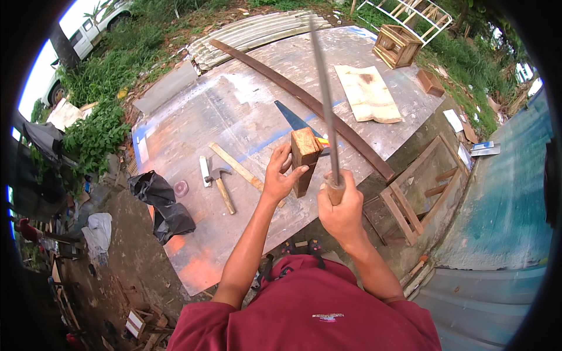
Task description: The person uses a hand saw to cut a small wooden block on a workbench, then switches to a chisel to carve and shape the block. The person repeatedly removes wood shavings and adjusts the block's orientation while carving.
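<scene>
My left hand (280, 174) grips a brown wooden block (306, 153), thumb and fingers against its near and left sides. The block stands upright over the worktable (246, 216). In my right hand (341, 206) is a long tool with a narrow grey metal blade and a wooden handle (335, 186), its blade pointing up and away. The blade shows too thin to tell its kind. Behind the block lies a handsaw (288, 116), its handle partly hidden. Left of my left hand are a claw hammer (222, 190), a white flat piece (205, 171) and a pale wooden strip (237, 167).
A long dark plank (293, 96) crosses the table near a stained pale sheet (369, 93). A black plastic bag (167, 205) hangs over the left edge by a pinkish roll (181, 188). Beyond are corrugated sheets (257, 38) and a wooden crate (398, 45). A wooden frame (421, 190) leans right.
</scene>
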Motion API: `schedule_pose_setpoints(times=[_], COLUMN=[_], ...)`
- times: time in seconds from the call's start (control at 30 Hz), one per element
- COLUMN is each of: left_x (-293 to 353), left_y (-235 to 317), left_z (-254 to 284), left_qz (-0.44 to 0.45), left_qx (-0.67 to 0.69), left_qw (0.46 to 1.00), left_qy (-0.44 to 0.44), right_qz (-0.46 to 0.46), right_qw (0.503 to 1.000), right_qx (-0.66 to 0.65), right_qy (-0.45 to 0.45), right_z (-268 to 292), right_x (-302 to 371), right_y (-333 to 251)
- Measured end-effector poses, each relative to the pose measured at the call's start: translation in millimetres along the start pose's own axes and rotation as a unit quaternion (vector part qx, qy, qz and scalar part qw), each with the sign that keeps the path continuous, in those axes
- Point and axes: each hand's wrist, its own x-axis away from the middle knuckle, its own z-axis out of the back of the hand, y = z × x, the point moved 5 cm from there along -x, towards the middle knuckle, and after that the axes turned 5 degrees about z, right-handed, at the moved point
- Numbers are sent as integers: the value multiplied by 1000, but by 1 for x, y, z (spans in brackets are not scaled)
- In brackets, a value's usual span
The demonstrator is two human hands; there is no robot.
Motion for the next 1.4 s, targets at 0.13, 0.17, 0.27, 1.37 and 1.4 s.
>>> schedule_pose_setpoints(times=[0.13, 0.17, 0.27, 1.37, 1.4], left_x=[4, 4, 5, 6, 4], left_y=[1, 1, 3, 23, 26], left_z=[-5, -7, -8, -24, -23], left_qz=[-7, -11, -22, -11, -27], left_qx=[6, 8, 0, -38, -48], left_qw=[1000, 1000, 1000, 998, 997], left_qy=[-11, -13, -16, -48, -52], right_qz=[-79, -52, -300, -76, -75], right_qw=[991, 995, 920, 997, 997], right_qx=[69, 51, -189, -32, -32], right_qy=[-81, -72, -169, -3, 8], right_z=[-16, -14, -5, -26, -23], right_x=[20, 21, 16, 17, 17], right_y=[44, 42, 37, 64, 54])
